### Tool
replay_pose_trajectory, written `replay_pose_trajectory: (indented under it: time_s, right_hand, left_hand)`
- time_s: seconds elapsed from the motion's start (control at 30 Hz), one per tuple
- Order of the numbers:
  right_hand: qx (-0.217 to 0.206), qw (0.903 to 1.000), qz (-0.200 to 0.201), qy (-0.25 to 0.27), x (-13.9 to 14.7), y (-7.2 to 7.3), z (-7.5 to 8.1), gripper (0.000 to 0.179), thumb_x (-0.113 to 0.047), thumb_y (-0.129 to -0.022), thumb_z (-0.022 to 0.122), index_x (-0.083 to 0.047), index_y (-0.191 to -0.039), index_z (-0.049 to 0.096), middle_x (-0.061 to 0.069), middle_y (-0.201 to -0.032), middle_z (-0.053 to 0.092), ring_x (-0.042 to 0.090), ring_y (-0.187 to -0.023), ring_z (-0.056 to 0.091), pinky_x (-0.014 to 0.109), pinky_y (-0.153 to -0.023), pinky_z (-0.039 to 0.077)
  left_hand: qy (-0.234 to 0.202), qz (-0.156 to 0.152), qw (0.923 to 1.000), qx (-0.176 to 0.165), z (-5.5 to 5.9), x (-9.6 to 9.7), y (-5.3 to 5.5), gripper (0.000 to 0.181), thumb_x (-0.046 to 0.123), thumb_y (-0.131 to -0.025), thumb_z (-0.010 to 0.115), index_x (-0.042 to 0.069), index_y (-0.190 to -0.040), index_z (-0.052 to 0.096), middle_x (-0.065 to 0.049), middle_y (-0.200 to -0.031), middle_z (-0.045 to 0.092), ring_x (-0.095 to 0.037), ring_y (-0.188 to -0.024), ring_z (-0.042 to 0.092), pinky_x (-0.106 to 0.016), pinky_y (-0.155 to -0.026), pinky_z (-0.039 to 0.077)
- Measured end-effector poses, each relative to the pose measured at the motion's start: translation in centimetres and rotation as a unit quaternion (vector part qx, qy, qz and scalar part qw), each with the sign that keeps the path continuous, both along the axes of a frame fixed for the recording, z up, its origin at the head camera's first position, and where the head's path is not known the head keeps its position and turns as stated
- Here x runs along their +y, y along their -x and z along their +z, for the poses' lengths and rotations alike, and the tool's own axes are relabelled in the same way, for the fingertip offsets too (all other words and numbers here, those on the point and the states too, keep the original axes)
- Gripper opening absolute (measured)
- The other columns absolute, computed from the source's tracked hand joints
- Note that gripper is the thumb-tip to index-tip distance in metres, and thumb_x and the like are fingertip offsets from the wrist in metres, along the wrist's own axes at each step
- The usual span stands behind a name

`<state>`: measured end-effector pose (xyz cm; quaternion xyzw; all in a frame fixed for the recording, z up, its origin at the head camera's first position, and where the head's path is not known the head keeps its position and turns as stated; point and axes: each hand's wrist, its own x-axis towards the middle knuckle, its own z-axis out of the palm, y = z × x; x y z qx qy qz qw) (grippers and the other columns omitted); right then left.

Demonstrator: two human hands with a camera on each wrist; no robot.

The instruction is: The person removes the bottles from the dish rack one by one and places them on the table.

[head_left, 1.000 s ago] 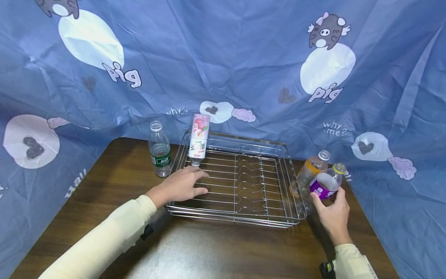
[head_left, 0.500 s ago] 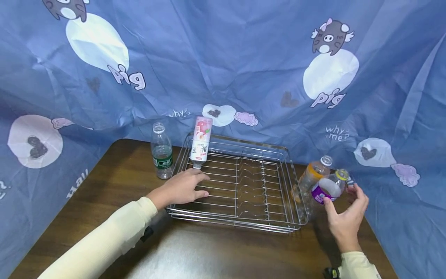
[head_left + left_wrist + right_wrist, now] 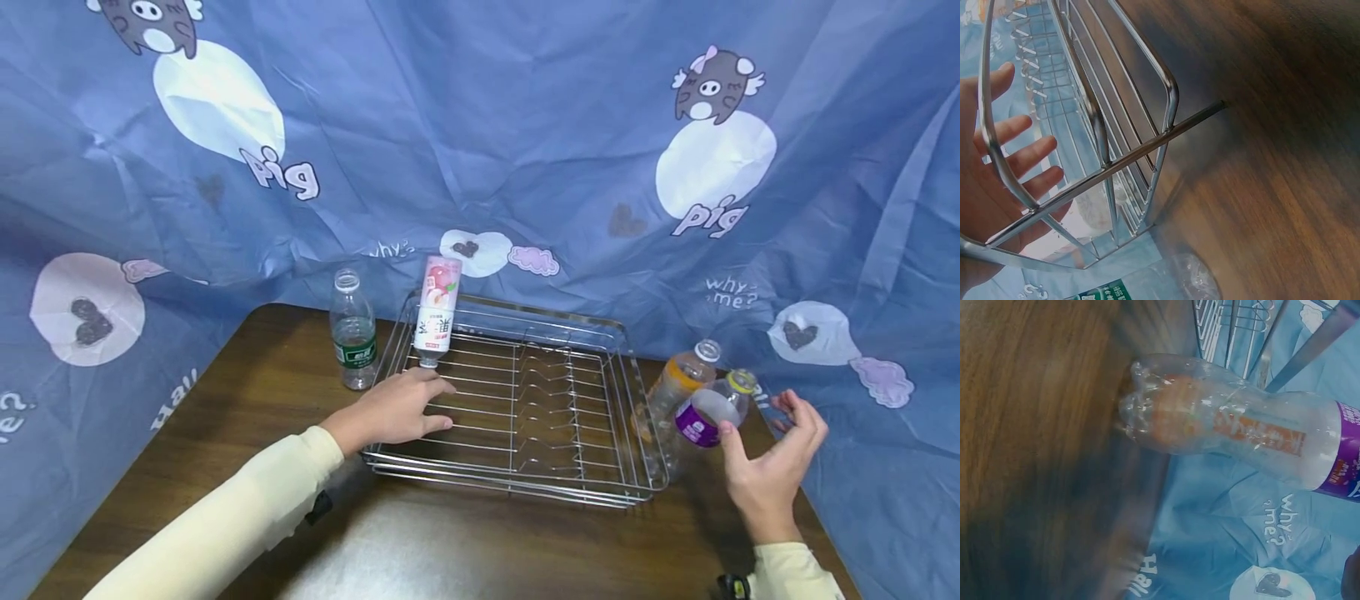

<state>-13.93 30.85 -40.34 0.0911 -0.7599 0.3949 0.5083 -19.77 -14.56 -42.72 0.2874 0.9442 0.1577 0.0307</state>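
My left hand [image 3: 401, 407] reaches over the left side of a wire dish rack [image 3: 543, 400], its fingers extended inside the frame and holding nothing. In the left wrist view the spread fingers [image 3: 1032, 156] show behind the metal bars. An upside-down peach-label bottle [image 3: 437, 308] stands in the rack, just beyond my left fingertips. At the right, my right hand [image 3: 776, 462] is spread beside a clear bottle with a purple label [image 3: 697, 425] and yellow neck ring, thumb close to the label. That bottle stands upright on the table, next to an orange-label bottle [image 3: 678, 375].
A clear bottle with a green label [image 3: 356, 350] stands left of the rack. Brown wooden table [image 3: 450, 550] lies in front of it. A blue printed cloth [image 3: 480, 125] hangs right behind the table.
My right hand has let go of the purple-label bottle and moved right, its fingers opening. The left hand stays over the rack. The head view has shifted slightly.
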Motion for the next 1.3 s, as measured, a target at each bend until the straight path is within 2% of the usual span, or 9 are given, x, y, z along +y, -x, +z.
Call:
replay_pose_trajectory:
  time_s: [0.1,0.23,0.43,0.57,0.83,1.03,1.2,1.3]
  right_hand:
    - [0.008,1.0,0.004,0.001,-0.5,-0.2,0.7,0.073,-0.023,-0.08,0.075,0.014,-0.134,0.044,-0.008,-0.128,0.04,0.01,-0.121,0.041,0.019,-0.097,0.033]
    - [0.032,0.9995,0.004,0.009,-0.7,0.2,1.2,0.075,-0.032,-0.08,0.075,0.015,-0.13,0.046,-0.007,-0.128,0.042,0.012,-0.12,0.042,0.021,-0.096,0.033]
    - [0.081,0.9966,-0.011,0.011,-0.3,1.7,1.0,0.08,-0.046,-0.076,0.075,0.014,-0.123,0.051,0.009,-0.13,0.05,0.024,-0.121,0.043,0.025,-0.098,0.033]
    - [0.086,0.9963,-0.006,-0.009,-0.2,2.3,0.9,0.082,-0.053,-0.078,0.074,0.012,-0.123,0.051,0.015,-0.131,0.05,0.03,-0.121,0.043,0.027,-0.1,0.033]
    - [0.113,0.9932,-0.012,-0.024,-1.8,1.6,2.0,0.076,-0.051,-0.081,0.071,0.015,-0.115,0.053,0.024,-0.125,0.053,0.037,-0.12,0.044,0.037,-0.106,0.032]
    - [0.147,0.9887,-0.01,-0.03,-3.2,1.2,2.9,0.068,-0.049,-0.084,0.07,0.014,-0.107,0.057,0.029,-0.119,0.056,0.044,-0.113,0.048,0.041,-0.104,0.036]
    - [0.172,0.9838,0.018,-0.047,-4.0,1.0,2.7,0.064,-0.047,-0.085,0.07,0.013,-0.103,0.058,0.031,-0.117,0.057,0.049,-0.113,0.05,0.052,-0.108,0.037]
    - [0.174,0.9806,0.056,-0.071,-4.7,0.9,2.4,0.061,-0.044,-0.087,0.069,0.014,-0.104,0.058,0.034,-0.117,0.057,0.05,-0.11,0.051,0.048,-0.108,0.039]
  left_hand:
    - [0.005,0.006,1.0,-0.006,-0.1,0.0,0.1,0.052,0.048,-0.094,0.068,0.016,-0.134,0.065,-0.016,-0.14,0.057,-0.034,-0.13,0.053,-0.052,-0.106,0.045]
    - [0.01,0.007,0.9999,-0.01,-0.2,0.0,0.2,0.051,0.048,-0.094,0.068,0.017,-0.134,0.065,-0.016,-0.141,0.057,-0.034,-0.13,0.052,-0.052,-0.106,0.045]
    - [0.014,0.012,0.9997,-0.015,-0.3,-0.1,0.4,0.051,0.048,-0.094,0.068,0.016,-0.134,0.065,-0.017,-0.142,0.055,-0.035,-0.131,0.051,-0.053,-0.107,0.044]
    - [0.016,0.013,0.9997,-0.015,-0.3,-0.1,0.4,0.052,0.048,-0.094,0.068,0.016,-0.135,0.065,-0.018,-0.142,0.055,-0.035,-0.131,0.051,-0.053,-0.107,0.044]
    - [0.021,0.009,0.9996,-0.013,-0.2,0.1,0.4,0.053,0.049,-0.094,0.067,0.015,-0.135,0.065,-0.017,-0.142,0.056,-0.035,-0.131,0.052,-0.053,-0.106,0.044]
    - [0.023,0.009,0.9996,-0.011,-0.1,0.2,0.4,0.052,0.047,-0.094,0.069,0.014,-0.134,0.065,-0.017,-0.141,0.056,-0.035,-0.131,0.051,-0.054,-0.106,0.044]
    - [0.017,0.003,0.9998,-0.007,-0.2,0.2,0.4,0.051,0.046,-0.093,0.069,0.014,-0.133,0.066,-0.017,-0.14,0.057,-0.035,-0.129,0.053,-0.053,-0.105,0.045]
    - [0.017,0.005,0.9998,-0.009,-0.2,0.2,0.4,0.05,0.046,-0.093,0.069,0.015,-0.133,0.066,-0.017,-0.141,0.056,-0.035,-0.13,0.052,-0.053,-0.106,0.044]
